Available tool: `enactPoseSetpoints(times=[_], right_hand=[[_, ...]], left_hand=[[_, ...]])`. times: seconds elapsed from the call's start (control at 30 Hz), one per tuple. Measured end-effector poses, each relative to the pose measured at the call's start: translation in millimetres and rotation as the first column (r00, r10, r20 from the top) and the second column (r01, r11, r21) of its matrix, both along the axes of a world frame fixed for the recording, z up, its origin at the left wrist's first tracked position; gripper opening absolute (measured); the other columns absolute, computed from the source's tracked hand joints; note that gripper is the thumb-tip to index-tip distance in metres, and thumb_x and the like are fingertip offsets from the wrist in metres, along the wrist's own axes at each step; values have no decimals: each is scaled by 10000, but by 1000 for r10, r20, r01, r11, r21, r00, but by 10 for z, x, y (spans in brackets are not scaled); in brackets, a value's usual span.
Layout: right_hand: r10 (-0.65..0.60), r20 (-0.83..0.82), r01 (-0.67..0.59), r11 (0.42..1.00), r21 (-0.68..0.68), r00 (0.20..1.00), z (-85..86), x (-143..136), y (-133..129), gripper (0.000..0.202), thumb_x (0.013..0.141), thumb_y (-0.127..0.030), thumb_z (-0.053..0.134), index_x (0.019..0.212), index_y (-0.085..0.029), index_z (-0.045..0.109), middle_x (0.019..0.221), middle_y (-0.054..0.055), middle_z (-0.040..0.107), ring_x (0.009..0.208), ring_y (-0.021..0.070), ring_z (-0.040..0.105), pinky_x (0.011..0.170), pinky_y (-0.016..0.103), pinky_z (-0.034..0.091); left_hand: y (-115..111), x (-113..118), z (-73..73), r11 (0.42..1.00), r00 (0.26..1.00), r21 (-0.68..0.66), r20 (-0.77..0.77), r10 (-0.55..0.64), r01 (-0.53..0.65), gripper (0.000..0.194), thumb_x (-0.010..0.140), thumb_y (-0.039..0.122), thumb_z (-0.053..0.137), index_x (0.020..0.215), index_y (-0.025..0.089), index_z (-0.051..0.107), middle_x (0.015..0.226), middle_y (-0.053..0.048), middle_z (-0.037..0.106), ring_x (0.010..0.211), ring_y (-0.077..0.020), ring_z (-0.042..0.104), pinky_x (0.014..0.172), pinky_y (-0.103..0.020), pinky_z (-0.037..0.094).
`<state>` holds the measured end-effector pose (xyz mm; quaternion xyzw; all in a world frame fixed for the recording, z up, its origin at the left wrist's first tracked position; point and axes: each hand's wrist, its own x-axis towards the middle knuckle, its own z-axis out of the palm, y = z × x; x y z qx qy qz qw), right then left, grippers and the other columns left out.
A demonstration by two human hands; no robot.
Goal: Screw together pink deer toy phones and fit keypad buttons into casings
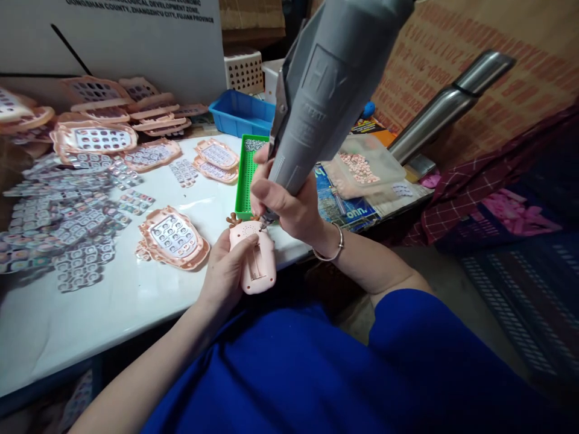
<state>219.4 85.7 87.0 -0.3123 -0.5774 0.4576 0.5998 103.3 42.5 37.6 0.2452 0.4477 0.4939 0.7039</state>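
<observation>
My left hand (226, 265) is closed around a pale pink toy phone (261, 256), its back with a battery slot and screw holes turned up. Brown antler shapes stick out from the toy's top end. In my right hand (294, 205) is a big grey electric screwdriver (312, 102) marked "HY", tilted down. Its tip meets the upper right corner of the toy's back; whether a screw sits under it, I cannot make out. Just behind my hands lies a green basket (244, 187) with small silvery screws (256, 144) at its far end.
Pink shell halves (174, 238) with keypads lie on the white table (136, 313), more stacked at the back left. Loose keypad sheets (85, 265) spread at left. A blue tray (242, 113), a clear box of small pink parts (362, 166) and a steel flask (446, 108) stand behind.
</observation>
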Motion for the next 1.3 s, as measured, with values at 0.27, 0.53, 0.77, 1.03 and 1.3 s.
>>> enactPoseSetpoints(times=[0.27, 0.53, 0.77, 1.03, 1.3], right_hand=[[-22, 154, 31, 998, -53, 988, -20, -29, 6, 518, 653, -690, 701, 907, -261, 561, 572, -59, 529, 487, 139, 532, 499, 318, 522], [-384, 173, 363, 921, 145, 907, 20, 409, 328, 491, 792, -643, 593, 1146, -310, 524, 651, -52, 498, 522, 123, 504, 528, 287, 478], [-496, 201, 499, 866, 40, 845, -250, 635, 588, 579, 736, -671, 652, 1142, -272, 544, 678, -29, 536, 586, 153, 569, 597, 325, 528], [-492, 149, 483, 871, 93, 858, -428, 695, 714, 512, 725, -642, 671, 1036, -255, 544, 658, -40, 497, 550, 131, 549, 537, 290, 485], [-444, -18, 440, 882, 166, 896, -88, 493, 563, 458, 705, -602, 702, 972, -267, 541, 577, -91, 487, 456, 93, 497, 488, 254, 460]], left_hand=[[-18, -11, -22, 999, 999, 24, -21, -25, 25, 431, 575, 284, 819, 931, 160, 610, 764, 7, 676, 640, -144, 620, 626, -248, 478], [-13, -18, 33, 999, 998, -31, -57, -31, 29, 467, 537, 287, 832, 919, 161, 594, 733, 6, 676, 612, -152, 637, 609, -262, 509], [6, -19, 32, 998, 997, -30, -51, -49, 47, 486, 537, 276, 830, 945, 155, 595, 744, -4, 676, 628, -173, 652, 614, -286, 529], [6, -25, 57, 998, 998, -56, -43, -43, 41, 495, 524, 262, 833, 946, 144, 603, 744, 4, 681, 603, -139, 636, 586, -247, 524], [10, -52, -34, 995, 995, -5, 18, -96, 96, 505, 537, 243, 829, 971, 145, 591, 769, -18, 691, 632, -160, 646, 595, -259, 523]])
